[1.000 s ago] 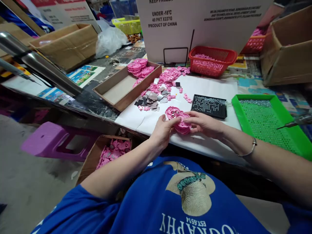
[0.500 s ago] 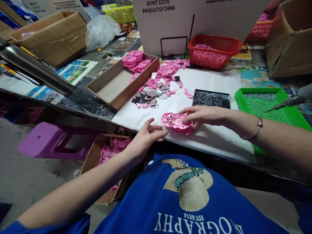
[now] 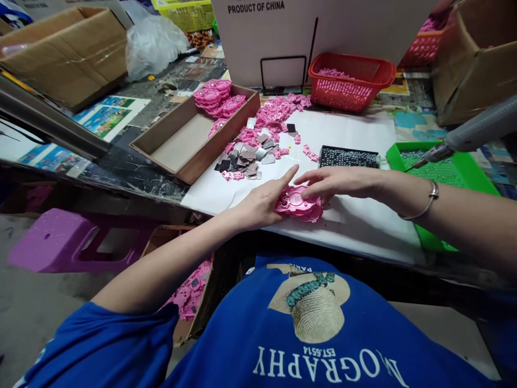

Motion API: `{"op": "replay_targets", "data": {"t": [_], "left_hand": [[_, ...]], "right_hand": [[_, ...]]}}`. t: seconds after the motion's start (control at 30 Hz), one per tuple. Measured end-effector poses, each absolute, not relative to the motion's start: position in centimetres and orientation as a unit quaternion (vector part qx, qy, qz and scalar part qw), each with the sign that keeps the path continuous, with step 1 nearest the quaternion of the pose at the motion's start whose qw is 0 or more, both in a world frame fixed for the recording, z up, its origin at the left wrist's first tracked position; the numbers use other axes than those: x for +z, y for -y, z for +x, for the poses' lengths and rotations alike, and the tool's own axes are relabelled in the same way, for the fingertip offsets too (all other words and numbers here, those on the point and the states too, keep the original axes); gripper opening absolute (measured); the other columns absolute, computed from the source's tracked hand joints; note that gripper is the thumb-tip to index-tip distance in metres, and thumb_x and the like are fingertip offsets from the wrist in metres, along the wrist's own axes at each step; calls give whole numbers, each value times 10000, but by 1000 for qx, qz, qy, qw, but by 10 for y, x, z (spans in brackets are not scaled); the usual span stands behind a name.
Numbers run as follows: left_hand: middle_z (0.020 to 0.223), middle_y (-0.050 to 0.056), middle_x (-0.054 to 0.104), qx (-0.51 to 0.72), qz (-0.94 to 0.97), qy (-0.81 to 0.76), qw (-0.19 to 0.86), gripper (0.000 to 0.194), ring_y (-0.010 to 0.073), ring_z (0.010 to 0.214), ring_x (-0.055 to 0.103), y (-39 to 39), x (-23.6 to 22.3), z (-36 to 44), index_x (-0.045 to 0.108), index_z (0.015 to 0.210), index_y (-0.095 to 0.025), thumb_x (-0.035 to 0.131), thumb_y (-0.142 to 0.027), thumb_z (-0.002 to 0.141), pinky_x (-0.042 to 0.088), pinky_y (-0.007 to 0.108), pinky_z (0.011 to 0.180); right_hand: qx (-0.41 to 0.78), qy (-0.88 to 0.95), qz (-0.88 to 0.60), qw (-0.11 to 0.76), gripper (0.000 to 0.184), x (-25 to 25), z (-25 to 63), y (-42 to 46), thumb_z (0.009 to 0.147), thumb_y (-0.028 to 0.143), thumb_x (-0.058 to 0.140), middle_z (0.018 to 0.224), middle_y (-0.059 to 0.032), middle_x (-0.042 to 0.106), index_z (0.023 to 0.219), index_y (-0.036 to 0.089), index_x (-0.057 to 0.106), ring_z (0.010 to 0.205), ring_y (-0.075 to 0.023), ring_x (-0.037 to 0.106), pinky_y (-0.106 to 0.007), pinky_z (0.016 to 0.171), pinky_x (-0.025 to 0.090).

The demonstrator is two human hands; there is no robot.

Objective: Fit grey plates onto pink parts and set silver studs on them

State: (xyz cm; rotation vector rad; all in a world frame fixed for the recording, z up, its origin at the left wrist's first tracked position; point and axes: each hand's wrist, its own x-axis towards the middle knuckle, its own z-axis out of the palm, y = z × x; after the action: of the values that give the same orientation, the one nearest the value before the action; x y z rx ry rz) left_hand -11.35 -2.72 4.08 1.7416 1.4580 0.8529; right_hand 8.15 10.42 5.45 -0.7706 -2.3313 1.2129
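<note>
A short stack of pink plastic toy casings lies on the white sheet at the table's near edge. The top one shows small round metal spots and a lined oval panel. My left hand grips the stack's left end, thumb stretched up and away, other fingers partly hidden. On the right end, my right hand holds the casings between thumb and fingers. Just beyond are a black perforated tray of screws and a pile of grey and black square pieces mixed with small pink parts.
A shallow cardboard tray with stacked pink casings stands at left. Behind are a red basket and large carton. A green tray sits at right under a hanging electric screwdriver. A purple stool is lower left.
My left hand has moved right and up from beside the casings onto their left end. My right hand stays on their right end. The view has shifted slightly.
</note>
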Motion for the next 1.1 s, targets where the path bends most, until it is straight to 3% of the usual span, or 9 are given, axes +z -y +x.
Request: {"op": "replay_targets", "data": {"t": [0.13, 0.27, 0.43, 0.63, 0.8, 1.1], "left_hand": [[1277, 119, 622, 285, 686, -595, 305, 979, 316, 1157, 577, 34, 41, -108, 316, 1539, -247, 704, -127, 648, 426, 371, 971], [1299, 113, 614, 251, 682, -629, 276, 940, 332, 1191, 560, 36, 42, -101, 359, 1513, -259, 701, -142, 646, 430, 418, 1006], [1332, 141, 592, 222, 681, -660, 227, 860, 352, 1255, 518, 40, 38, -90, 396, 1485, -215, 689, -171, 677, 386, 469, 1080], [1303, 221, 581, 188, 659, -688, 238, 1031, 398, 1201, 555, 47, 45, -76, 182, 1568, -130, 730, -321, 715, 431, 498, 1007], [1392, 195, 516, 202, 681, -666, 225, 966, 368, 1289, 510, 57, 51, -75, 200, 1563, -173, 697, -440, 778, 404, 475, 1069], [1247, 175, 633, 179, 717, -665, 109, 792, 311, 1123, 630, 64, 48, -74, 254, 1534, -141, 600, -417, 877, 499, 405, 927]], "right_hand": [[411, 849, -274, 187, 537, 56, 88, -93, 786, 511, 718, 1063, -91, 719, 1258, 265, 645, 1074, -301, 654, -447, 889, 569], [368, 879, -276, 129, 551, 69, 94, -83, 803, 543, 688, 1097, -105, 722, 1262, 241, 649, 1031, -313, 673, -504, 931, 542], [276, 904, -252, 209, 442, 67, 118, -66, 886, 451, 612, 1196, -111, 685, 1254, 205, 623, 1055, -287, 659, -499, 967, 524], [239, 936, -178, 188, 654, 33, 138, -62, 850, 461, 668, 1331, -160, 590, 1405, 191, 451, 1204, -316, 578, -518, 1034, 482], [264, 937, -180, 138, 798, 34, 132, -73, 855, 405, 668, 1302, -165, 600, 1527, 190, 293, 1132, -303, 613, -506, 992, 505], [283, 940, -162, 99, 763, 44, 130, -82, 877, 384, 638, 1292, -142, 630, 1538, 202, 304, 1147, -262, 623, -433, 1005, 505]]}}
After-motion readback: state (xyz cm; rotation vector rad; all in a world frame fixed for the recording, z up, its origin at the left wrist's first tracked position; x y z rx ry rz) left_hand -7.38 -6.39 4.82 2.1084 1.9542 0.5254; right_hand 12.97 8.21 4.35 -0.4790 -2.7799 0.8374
